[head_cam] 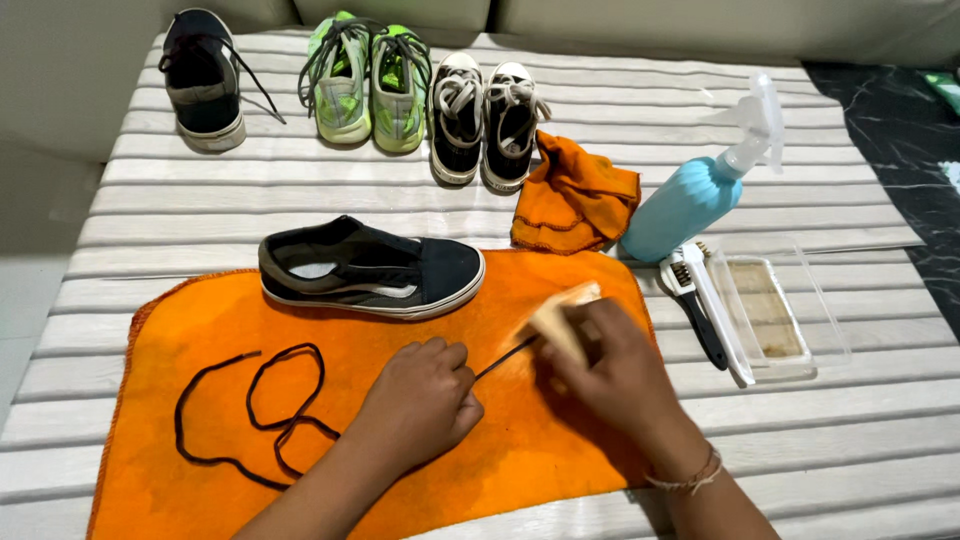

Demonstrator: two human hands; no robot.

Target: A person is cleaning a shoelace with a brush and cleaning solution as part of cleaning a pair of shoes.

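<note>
A: Pinching the black shoelace [262, 400] — left hand [422, 400] has its grip clenched on it, pressing it to the orange cloth [200, 330].
B: Right hand?
A: Right hand [610, 365] grasps a pale brush [556, 322], blurred, head on the lace just beside the left fingers.
B: Lace position?
A: Loops lie left on the cloth; one end runs taut between the hands.
B: Shoe?
A: Laceless black sneaker [372, 268] sits on the cloth's far edge, toe to the right.
B: Rest?
A: Crumpled orange rag [575, 195], blue spray bottle [690, 205], clear tray [770, 310] with a black-handled brush [695, 310] beside it — all right. Three more pairs or singles of shoes [400, 90] line the far edge of the striped surface [850, 450].
</note>
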